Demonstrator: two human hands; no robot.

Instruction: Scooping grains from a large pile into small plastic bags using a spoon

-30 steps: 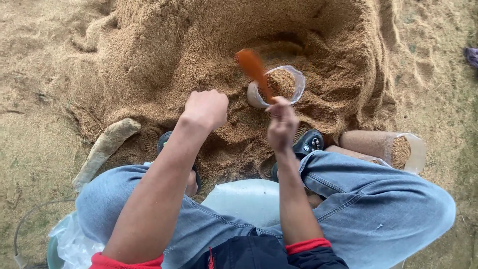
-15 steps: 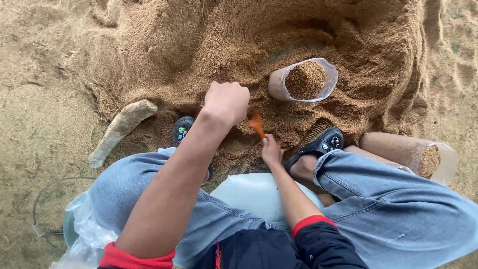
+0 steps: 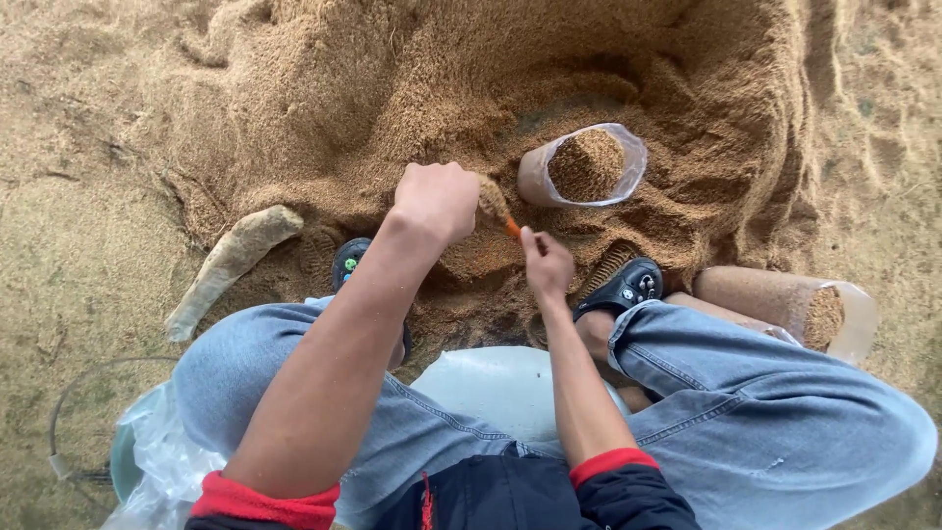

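Since the earlier frame, the orange scoop (image 3: 511,228) has been drawn down from above the clear bag of husk (image 3: 586,165) and is now almost hidden between the two hands, only a short orange tip being seen. The left hand (image 3: 437,199) is closed into a fist just beside that tip; whether the scoop itself is gripped inside the fist cannot be told. The right hand (image 3: 547,263) is curled, with its fingertips pressed together at the orange tip, so the scoop appears to be pinched there.

Just beyond the grip, up and to the right, the clear bag of husk is set upright in the big husk pile (image 3: 392,88), its mouth open and filled nearly to the rim. Under both hands the pile is spread loose. Near the right hand, on its outer side, a black shoe (image 3: 623,287) is planted in the husk, and farther out a filled bag on its side (image 3: 785,304) is laid against the jeans (image 3: 765,422). On the far side of the left hand, well apart, a dusty stuffed sack (image 3: 231,265) is lying on the ground. Below the grip, between the knees, a pale seat (image 3: 500,388) is seen.
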